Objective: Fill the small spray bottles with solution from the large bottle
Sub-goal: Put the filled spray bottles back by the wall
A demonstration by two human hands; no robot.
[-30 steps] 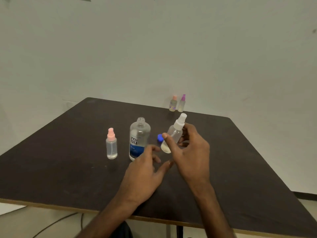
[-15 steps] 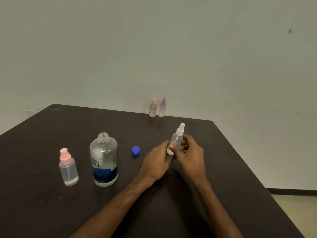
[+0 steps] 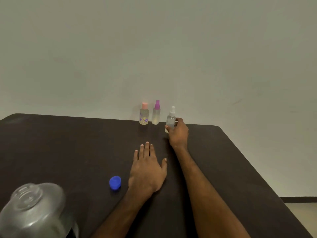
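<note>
My right hand (image 3: 177, 133) is stretched to the far edge of the dark table (image 3: 68, 152) and grips a small clear spray bottle with a white top (image 3: 171, 118), held upright just right of two other small bottles. Those are a pink-capped bottle with purple flowers (image 3: 144, 115) and a purple-topped spray bottle (image 3: 156, 115), both standing by the wall. My left hand (image 3: 147, 170) lies flat on the table, fingers spread, holding nothing. The large clear bottle (image 3: 34, 210) stands uncapped at the bottom left, close to the camera and blurred. Its blue cap (image 3: 115, 182) lies left of my left hand.
A pale wall rises right behind the table's far edge. The table's right edge runs diagonally down to the bottom right, with floor (image 3: 301, 217) beyond it.
My right hand has carried the white-topped bottle from the table's middle out to the far edge beside the two small bottles. My left hand let go and dropped flat. The view shifted forward and right.
</note>
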